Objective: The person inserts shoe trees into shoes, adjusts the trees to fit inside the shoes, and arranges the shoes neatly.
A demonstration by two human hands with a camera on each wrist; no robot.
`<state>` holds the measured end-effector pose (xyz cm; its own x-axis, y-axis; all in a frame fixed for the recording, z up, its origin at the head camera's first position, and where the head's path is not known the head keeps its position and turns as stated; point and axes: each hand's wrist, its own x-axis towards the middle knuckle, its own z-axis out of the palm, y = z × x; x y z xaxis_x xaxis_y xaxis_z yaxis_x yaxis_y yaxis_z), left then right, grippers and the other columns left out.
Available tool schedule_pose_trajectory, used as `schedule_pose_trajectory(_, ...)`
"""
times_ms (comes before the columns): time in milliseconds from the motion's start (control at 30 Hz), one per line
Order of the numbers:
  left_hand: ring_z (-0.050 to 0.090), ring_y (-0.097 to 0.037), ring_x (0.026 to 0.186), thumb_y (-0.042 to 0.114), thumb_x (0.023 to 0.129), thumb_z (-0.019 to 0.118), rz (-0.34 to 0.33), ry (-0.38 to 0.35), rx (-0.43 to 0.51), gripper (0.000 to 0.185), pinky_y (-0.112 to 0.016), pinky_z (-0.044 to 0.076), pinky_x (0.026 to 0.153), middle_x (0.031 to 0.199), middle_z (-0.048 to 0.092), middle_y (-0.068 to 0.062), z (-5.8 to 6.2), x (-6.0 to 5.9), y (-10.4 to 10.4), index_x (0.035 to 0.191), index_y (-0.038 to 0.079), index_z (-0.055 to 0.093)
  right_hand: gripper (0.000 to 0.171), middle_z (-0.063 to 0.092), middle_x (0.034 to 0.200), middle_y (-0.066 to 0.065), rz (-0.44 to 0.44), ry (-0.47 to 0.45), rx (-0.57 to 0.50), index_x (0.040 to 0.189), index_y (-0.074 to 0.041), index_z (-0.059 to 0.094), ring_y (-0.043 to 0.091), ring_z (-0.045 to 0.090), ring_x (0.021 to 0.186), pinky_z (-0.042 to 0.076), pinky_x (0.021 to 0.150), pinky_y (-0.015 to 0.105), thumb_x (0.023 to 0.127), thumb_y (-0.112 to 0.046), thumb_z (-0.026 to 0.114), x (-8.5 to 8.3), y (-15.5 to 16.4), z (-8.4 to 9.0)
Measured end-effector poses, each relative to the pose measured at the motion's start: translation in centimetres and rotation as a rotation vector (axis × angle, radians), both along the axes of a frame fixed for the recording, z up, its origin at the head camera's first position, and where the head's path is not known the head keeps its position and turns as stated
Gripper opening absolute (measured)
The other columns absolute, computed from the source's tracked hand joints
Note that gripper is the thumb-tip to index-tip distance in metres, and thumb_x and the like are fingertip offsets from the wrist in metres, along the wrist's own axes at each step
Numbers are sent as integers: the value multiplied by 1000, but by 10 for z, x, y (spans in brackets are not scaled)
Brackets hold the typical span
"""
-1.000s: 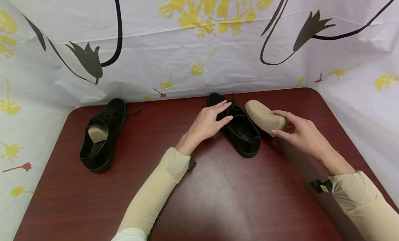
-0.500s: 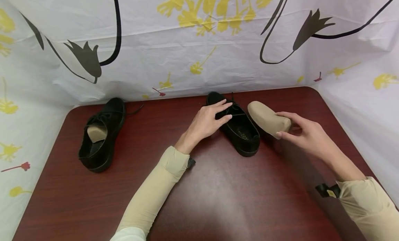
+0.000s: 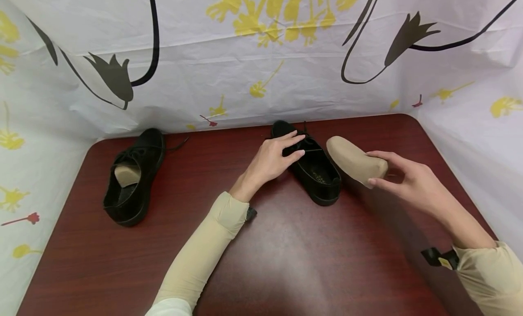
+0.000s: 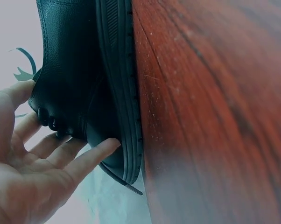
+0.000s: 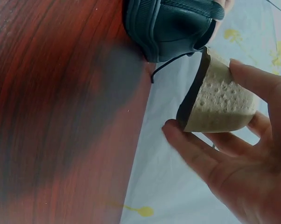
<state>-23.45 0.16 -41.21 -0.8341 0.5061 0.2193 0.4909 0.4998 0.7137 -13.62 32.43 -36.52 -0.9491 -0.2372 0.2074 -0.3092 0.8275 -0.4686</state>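
Note:
A black lace-up shoe (image 3: 316, 175) stands at the table's middle back, toe pointing away. My left hand (image 3: 300, 144) rests over its laced front, fingers fairly straight. In the left wrist view the left hand (image 4: 66, 116) has its fingertips against the side and sole of the shoe (image 4: 80, 70). My right hand (image 3: 371, 169) holds a tan foam shoe insert (image 3: 353, 160) just right of the shoe, above the table. The right wrist view shows the insert (image 5: 220, 100) pinched between thumb and fingers of the right hand (image 5: 203, 95), near the shoe's toe (image 5: 173, 23).
A second black shoe (image 3: 132, 182) sits at the left of the dark red table (image 3: 294, 261), with a tan insert (image 3: 127, 174) inside it. A white patterned sheet (image 3: 245, 71) walls in the back and both sides.
My right hand has carried the tan insert slightly right and a little toward me. The left hand and both shoes have stayed put.

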Motion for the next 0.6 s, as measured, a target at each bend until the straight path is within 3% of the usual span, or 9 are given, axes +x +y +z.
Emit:
schedule_pose_trajectory(233, 43, -15, 36, 37, 101, 59, -17, -5, 20, 46, -29, 41, 67, 153, 45, -6, 0, -1, 0, 144, 22, 55, 66, 72, 110, 8, 1, -31, -34, 137, -32, 60, -18, 51, 95, 38, 74, 9, 78, -22, 87, 8, 1, 3)
schedule_pose_trajectory(600, 40, -16, 35, 38, 100, 60, -16, 4, 18, 45, -27, 37, 57, 151, 47, -5, 0, -2, -1, 143, 23, 56, 68, 69, 113, -5, 25, -61, -39, 138, -34, 58, -9, 57, 92, 40, 75, 7, 78, -20, 87, 19, -2, 9)
